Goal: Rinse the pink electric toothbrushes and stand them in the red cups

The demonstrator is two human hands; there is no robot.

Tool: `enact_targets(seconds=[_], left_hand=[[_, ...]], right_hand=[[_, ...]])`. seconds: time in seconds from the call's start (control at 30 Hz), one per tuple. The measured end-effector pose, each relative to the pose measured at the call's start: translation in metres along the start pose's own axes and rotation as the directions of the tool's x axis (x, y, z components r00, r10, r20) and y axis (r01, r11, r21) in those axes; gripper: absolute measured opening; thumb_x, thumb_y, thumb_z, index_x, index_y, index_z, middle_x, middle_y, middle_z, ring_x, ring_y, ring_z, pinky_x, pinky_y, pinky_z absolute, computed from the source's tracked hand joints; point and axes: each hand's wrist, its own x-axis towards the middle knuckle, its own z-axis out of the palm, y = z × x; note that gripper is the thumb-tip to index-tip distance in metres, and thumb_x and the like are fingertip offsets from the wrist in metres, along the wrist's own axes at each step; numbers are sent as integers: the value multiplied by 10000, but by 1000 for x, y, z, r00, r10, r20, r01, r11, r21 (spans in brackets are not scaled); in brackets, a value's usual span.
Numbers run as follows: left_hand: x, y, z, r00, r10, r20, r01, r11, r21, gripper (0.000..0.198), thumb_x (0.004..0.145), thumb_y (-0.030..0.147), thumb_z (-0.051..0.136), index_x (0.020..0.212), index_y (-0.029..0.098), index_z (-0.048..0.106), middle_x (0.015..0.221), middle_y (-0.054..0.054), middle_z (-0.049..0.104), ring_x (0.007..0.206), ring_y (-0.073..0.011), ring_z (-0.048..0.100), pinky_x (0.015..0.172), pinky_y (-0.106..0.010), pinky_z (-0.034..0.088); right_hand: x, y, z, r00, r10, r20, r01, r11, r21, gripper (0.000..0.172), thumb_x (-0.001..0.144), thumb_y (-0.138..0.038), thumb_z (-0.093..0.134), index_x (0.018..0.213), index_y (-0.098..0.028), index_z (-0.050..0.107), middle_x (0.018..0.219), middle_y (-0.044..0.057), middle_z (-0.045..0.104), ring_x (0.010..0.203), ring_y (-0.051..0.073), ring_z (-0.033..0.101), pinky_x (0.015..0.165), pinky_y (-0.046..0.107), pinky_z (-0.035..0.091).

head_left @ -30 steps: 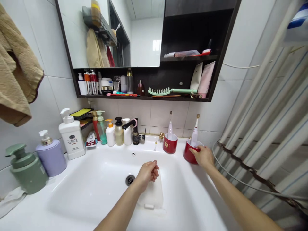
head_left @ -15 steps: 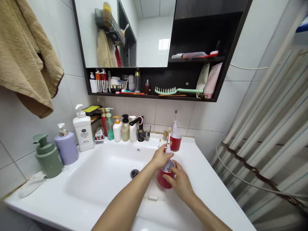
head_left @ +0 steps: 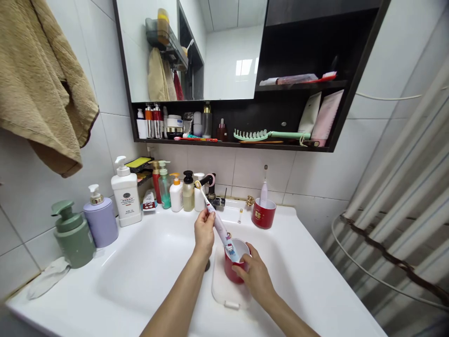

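Left hand (head_left: 204, 231) pinches the toothbrush (head_left: 220, 227), tilted at the mouth of the red cup (head_left: 230, 271), and right hand (head_left: 258, 277) clasps the cup over the basin (head_left: 147, 262), a likely separation step calling next for a steady cup

In gold, the double-happiness sign 囍 marks the farther red cup (head_left: 264, 216) we see. A Hello Kitty figure decorates the pale toothbrush (head_left: 220, 229). The tall white pump bottle (head_left: 126, 200) carries a round dark emblem above print too small for us to read; we cannot make out lettering on the red-and-white packet (head_left: 149, 201) or white jar (head_left: 174, 122).
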Motion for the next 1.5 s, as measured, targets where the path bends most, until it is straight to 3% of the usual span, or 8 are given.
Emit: enact_targets(seconds=[0.17,0.27,0.57,0.8,0.97,1.13,1.27,1.5], left_hand=[[-5,7,-2,995,-95,34,98,991,-95,242,551,290,536,753,161,505,656,24,479,576,-59,421,551,-181,371],[-16,3,5,978,-182,101,196,968,-154,213,542,292,550,694,152,499,590,36,449,528,-50,403,521,-178,369],[-29,-21,14,888,-412,202,449,873,-190,184,610,265,507,698,104,492,595,-36,548,550,-96,516,581,-215,394],[-22,-26,11,886,-434,164,461,864,-202,95,629,191,492,668,104,500,595,-42,568,565,-107,544,623,-226,411],[-21,-25,12,894,-437,98,448,861,-240,46,637,150,468,626,110,489,532,-23,544,515,-91,528,598,-223,423],[-20,-24,12,894,-446,54,444,859,-256,46,642,135,457,631,107,493,540,-30,542,526,-98,532,619,-244,429],[-19,-25,11,893,-447,43,441,853,-278,28,635,118,460,621,112,483,523,-20,532,502,-89,524,588,-229,432],[-18,-26,11,893,-448,48,444,855,-266,35,625,122,476,595,115,490,512,-16,526,496,-90,523,570,-220,434]], right_hand=[[-1,3,-22,1000,-14,-10,15,995,100,181,619,-184,400,776,-192,490,1183,87,281,1080,221,277,837,351,276],[-5,-8,-39,998,44,-32,-31,942,334,217,696,-233,319,881,-195,427,1023,85,429,916,184,438,768,334,342],[-21,-37,-36,854,67,517,-419,676,606,229,720,-385,289,735,-171,369,559,-54,408,350,36,386,363,185,325],[-19,-26,-31,910,106,401,-300,836,460,201,701,-381,334,751,-188,353,523,-68,392,349,50,415,374,188,328],[-21,-33,-30,813,82,577,-442,732,518,246,721,-424,239,724,-192,321,549,-56,407,326,44,398,330,180,322],[-22,-30,-25,914,91,396,-258,884,391,241,709,-430,282,744,-201,348,515,-60,397,309,45,390,325,174,299],[-23,-35,-27,821,85,565,-416,767,489,263,720,-439,226,732,-194,319,530,-60,405,285,36,373,289,167,292],[-25,-37,-29,817,81,570,-460,688,561,245,727,-414,233,736,-186,322,559,-54,417,296,24,381,286,154,306]])
